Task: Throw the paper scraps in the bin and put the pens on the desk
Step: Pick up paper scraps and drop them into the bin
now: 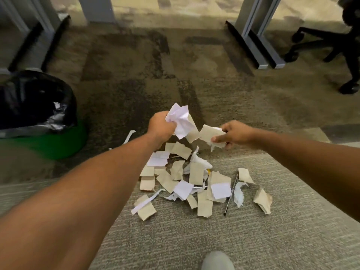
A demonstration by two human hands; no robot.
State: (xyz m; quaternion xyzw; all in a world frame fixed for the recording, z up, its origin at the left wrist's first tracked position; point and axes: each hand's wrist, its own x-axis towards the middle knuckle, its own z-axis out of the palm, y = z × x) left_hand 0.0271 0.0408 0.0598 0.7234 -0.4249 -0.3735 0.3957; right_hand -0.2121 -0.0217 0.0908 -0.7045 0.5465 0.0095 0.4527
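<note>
Several tan and white paper scraps (196, 182) lie in a heap on the carpet in front of me. My left hand (160, 126) hangs above the heap, closed around a crumpled bunch of white and tan paper (181, 121). To its right, my right hand (233, 134) pinches a tan scrap (209, 134) between thumb and fingers. A dark pen (230, 193) lies at the right side of the heap, and parts of other pens (198, 187) peek out from under the scraps. The green bin (58, 141) with a black liner stands on the floor at the left.
Grey desk legs (259, 39) rise at the back right, and others (39, 36) stand at the back left behind the bin. A black office chair base (331, 45) sits at the far right. My grey shoe (216, 260) shows at the bottom edge.
</note>
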